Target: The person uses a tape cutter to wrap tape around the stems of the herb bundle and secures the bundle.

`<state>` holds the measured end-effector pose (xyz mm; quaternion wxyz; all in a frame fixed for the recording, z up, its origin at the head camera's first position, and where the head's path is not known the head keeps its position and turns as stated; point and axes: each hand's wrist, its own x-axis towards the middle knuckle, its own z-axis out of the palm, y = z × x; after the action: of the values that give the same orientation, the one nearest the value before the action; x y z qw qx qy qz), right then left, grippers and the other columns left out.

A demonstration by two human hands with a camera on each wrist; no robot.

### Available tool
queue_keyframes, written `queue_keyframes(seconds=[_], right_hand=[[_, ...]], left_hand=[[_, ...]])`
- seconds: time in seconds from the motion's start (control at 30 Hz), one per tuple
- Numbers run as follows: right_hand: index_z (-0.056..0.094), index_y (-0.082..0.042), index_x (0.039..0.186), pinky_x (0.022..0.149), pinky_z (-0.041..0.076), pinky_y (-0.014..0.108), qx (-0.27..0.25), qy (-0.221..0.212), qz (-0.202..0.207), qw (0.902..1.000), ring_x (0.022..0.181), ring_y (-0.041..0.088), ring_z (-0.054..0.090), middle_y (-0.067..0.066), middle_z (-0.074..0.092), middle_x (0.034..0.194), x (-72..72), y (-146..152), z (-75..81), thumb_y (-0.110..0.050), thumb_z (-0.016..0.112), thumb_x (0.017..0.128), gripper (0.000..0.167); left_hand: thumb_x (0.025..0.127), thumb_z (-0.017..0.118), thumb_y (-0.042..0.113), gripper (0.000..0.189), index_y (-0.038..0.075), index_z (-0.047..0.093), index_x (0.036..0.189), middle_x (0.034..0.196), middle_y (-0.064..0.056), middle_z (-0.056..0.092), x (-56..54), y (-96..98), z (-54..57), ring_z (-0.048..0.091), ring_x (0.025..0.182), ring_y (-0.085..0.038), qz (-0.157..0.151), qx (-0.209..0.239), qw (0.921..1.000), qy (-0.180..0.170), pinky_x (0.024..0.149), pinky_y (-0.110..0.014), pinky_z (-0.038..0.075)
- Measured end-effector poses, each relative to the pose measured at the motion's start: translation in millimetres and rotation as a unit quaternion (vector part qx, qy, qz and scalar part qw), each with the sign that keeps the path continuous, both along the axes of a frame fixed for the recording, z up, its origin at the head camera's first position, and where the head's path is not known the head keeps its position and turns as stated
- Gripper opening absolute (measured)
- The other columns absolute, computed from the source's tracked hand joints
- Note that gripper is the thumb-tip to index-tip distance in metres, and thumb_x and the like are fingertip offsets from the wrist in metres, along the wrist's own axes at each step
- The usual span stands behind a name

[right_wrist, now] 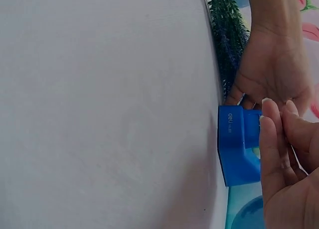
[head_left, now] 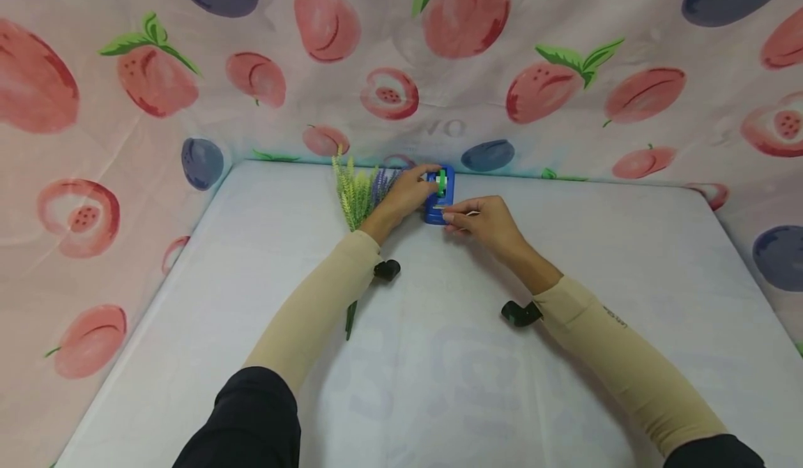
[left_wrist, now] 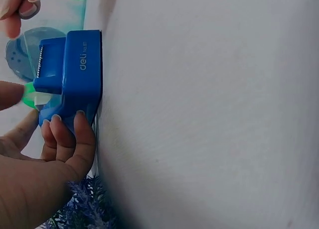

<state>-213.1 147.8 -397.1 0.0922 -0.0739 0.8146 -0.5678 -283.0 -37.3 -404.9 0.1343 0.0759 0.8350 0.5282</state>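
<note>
A blue tape dispenser marked "deli" stands at the back of the white table, with a green tape core in its top. My left hand holds the dispenser from its left side. In the left wrist view several fingertips press its blue wall, and the thumb is beside the green core. My right hand is at the dispenser's front, thumb and fingers pinched together. Between them is the end of a clear tape strip, which runs from the serrated cutter. The pinched end is mostly hidden by the fingers.
Artificial flowers, yellow-green and purple, lie left of the dispenser, their stems passing under the left forearm. A fruit-print curtain hangs behind the table. Black wrist devices stick out from both sleeves.
</note>
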Motion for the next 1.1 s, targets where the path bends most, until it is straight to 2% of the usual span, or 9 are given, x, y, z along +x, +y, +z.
queue_keyframes(seconds=[0.07, 0.13, 0.3, 0.5, 0.63, 0.87, 0.97, 1.1], right_hand=[[0.075, 0.004, 0.113, 0.078, 0.060, 0.038, 0.003, -0.003, 0.001, 1.0000, 0.088, 0.028, 0.076, 0.020, 0.076, 0.098, 0.3, 0.5, -0.6, -0.016, 0.071, 0.096, 0.027], [0.075, 0.004, 0.114, 0.077, 0.061, 0.035, 0.009, -0.010, 0.004, 0.9999, 0.090, 0.026, 0.076, 0.020, 0.076, 0.100, 0.7, 0.7, -0.6, -0.015, 0.069, 0.097, 0.027], [0.074, 0.003, 0.117, 0.075, 0.061, 0.034, 0.029, -0.030, 0.015, 0.9990, 0.090, 0.019, 0.076, 0.017, 0.077, 0.103, 3.0, 0.9, 1.5, -0.012, 0.067, 0.099, 0.024], [0.073, 0.002, 0.120, 0.078, 0.061, 0.037, 0.045, -0.035, 0.035, 0.9977, 0.093, 0.023, 0.075, 0.017, 0.076, 0.105, 10.3, 1.2, 3.7, -0.009, 0.065, 0.100, 0.024], [0.072, 0.002, 0.121, 0.078, 0.061, 0.037, 0.053, -0.039, 0.046, 0.9968, 0.092, 0.022, 0.075, 0.017, 0.076, 0.107, 15.4, 2.7, 2.8, -0.007, 0.065, 0.100, 0.024], [0.071, 0.004, 0.121, 0.078, 0.061, 0.039, 0.045, -0.035, 0.047, 0.9972, 0.090, 0.024, 0.075, 0.020, 0.075, 0.106, 20.3, 7.3, 2.6, -0.006, 0.065, 0.099, 0.025], [0.072, 0.004, 0.120, 0.078, 0.061, 0.040, 0.045, -0.035, 0.048, 0.9972, 0.088, 0.025, 0.075, 0.021, 0.074, 0.105, 20.8, 8.7, 2.4, -0.006, 0.065, 0.099, 0.024], [0.072, 0.005, 0.119, 0.078, 0.061, 0.039, 0.049, -0.032, 0.057, 0.9967, 0.088, 0.027, 0.073, 0.021, 0.074, 0.105, 22.7, 8.4, 3.7, -0.007, 0.066, 0.099, 0.024]], left_hand=[[0.101, 0.061, 0.030, 0.050, 0.025, 0.052, 0.149, 0.119, -0.011, 0.062, -0.4, 0.6, 0.1, 0.061, 0.089, -0.021, 0.000, -0.002, 1.0000, -0.002, 0.078, -0.040, 0.054], [0.100, 0.064, 0.034, 0.050, 0.026, 0.052, 0.149, 0.113, -0.011, 0.061, -0.8, 1.2, 0.2, 0.060, 0.086, -0.021, 0.003, -0.012, 0.9999, -0.001, 0.076, -0.039, 0.053], [0.099, 0.066, 0.033, 0.051, 0.027, 0.053, 0.148, 0.103, -0.009, 0.059, -0.3, 1.8, 1.5, 0.057, 0.078, -0.020, 0.010, -0.015, 0.9998, -0.002, 0.070, -0.037, 0.050], [0.098, 0.068, 0.032, 0.052, 0.027, 0.053, 0.148, 0.099, -0.008, 0.057, -0.1, 1.5, 0.7, 0.053, 0.075, -0.019, 0.012, -0.015, 0.9998, -0.003, 0.067, -0.034, 0.046], [0.098, 0.069, 0.029, 0.053, 0.026, 0.053, 0.148, 0.098, -0.009, 0.058, 0.3, 1.5, -0.1, 0.053, 0.076, -0.019, 0.009, -0.014, 0.9999, 0.002, 0.069, -0.036, 0.048], [0.100, 0.065, 0.022, 0.052, 0.025, 0.052, 0.150, 0.107, -0.011, 0.061, 0.1, -0.4, -1.8, 0.062, 0.090, -0.021, 0.003, 0.011, 0.9999, -0.010, 0.084, -0.043, 0.056], [0.099, 0.063, 0.018, 0.054, 0.027, 0.050, 0.151, 0.103, -0.010, 0.059, -0.2, -1.9, -3.1, 0.061, 0.089, -0.021, -0.002, 0.022, 0.9997, -0.011, 0.083, -0.043, 0.056], [0.098, 0.061, 0.012, 0.058, 0.028, 0.049, 0.152, 0.090, -0.008, 0.052, -1.1, -3.8, -4.7, 0.053, 0.080, -0.023, -0.013, 0.033, 0.9994, -0.003, 0.077, -0.042, 0.053]])
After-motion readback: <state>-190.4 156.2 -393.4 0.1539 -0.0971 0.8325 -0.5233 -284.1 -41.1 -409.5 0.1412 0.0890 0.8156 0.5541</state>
